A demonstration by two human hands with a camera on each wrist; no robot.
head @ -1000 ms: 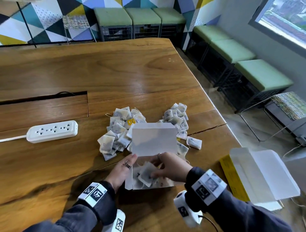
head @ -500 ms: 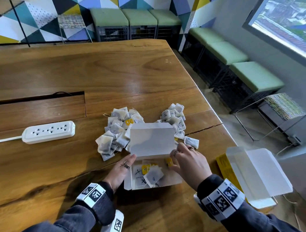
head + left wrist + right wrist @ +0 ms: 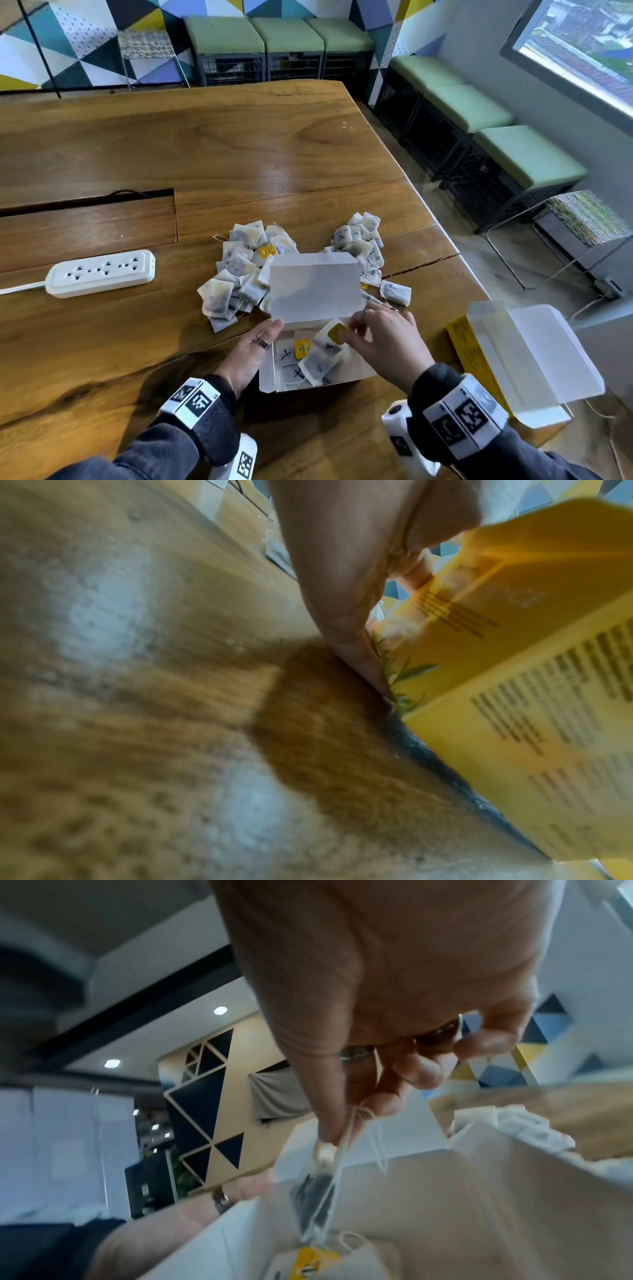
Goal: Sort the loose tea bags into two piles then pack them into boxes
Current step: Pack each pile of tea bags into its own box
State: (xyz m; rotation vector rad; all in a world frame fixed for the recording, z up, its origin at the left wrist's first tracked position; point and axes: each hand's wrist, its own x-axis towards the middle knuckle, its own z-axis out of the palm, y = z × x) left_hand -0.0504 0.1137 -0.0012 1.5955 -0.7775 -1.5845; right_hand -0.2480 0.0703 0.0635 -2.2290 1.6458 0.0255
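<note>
Head view, raised box lid point(image 3: 315, 286) screening tea bag piles point(image 3: 236, 270), power strip point(image 3: 101, 272) left

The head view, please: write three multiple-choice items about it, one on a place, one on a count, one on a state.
1. Where is the white power strip?
A. left of the tea bag piles
B. inside a box
C. on a stool

2. How many open yellow cardboard boxes are there?
A. one
B. two
C. four

3. The right hand:
A. lies flat
B. pinches a white paper tea bag
C. grips the strip

Answers: 1 A, it lies left of the piles; 2 B, near box and right box; 3 B, fingers hold the bag over the near box.
</note>
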